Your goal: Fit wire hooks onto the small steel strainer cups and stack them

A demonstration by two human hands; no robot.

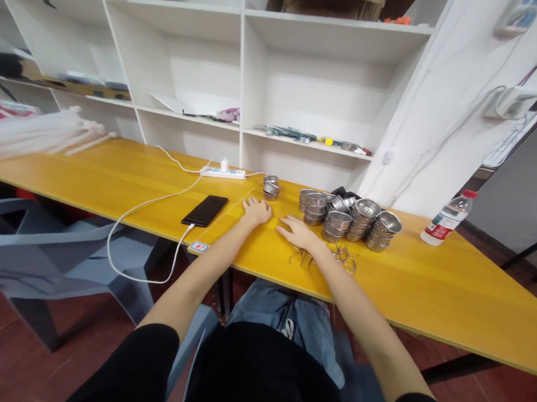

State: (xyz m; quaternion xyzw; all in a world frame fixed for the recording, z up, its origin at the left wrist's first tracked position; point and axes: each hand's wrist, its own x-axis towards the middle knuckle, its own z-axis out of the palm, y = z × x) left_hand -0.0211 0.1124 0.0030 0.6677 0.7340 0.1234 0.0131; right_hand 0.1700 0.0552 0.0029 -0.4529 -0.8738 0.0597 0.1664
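My left hand (256, 210) lies palm down on the yellow table (427, 277), fingers spread, with nothing in it. Just beyond it stands a small stack of perforated metal cups (271, 192). My right hand (296, 232) also rests on the tabletop, fingers apart and holding nothing. To its right are several stacks of the same perforated metal cups (338, 223), touching one another. A loose pile of thin curved metal pieces (344, 258) lies beside my right forearm, which hides part of it.
A black phone (205, 210) on a white cable (124, 216) lies left of my left hand. Behind it is a power strip (225, 173). A plastic bottle (447, 219) stands at the right. White shelves (308, 149) rise behind the table; a blue-grey chair (65, 255) is at the left.
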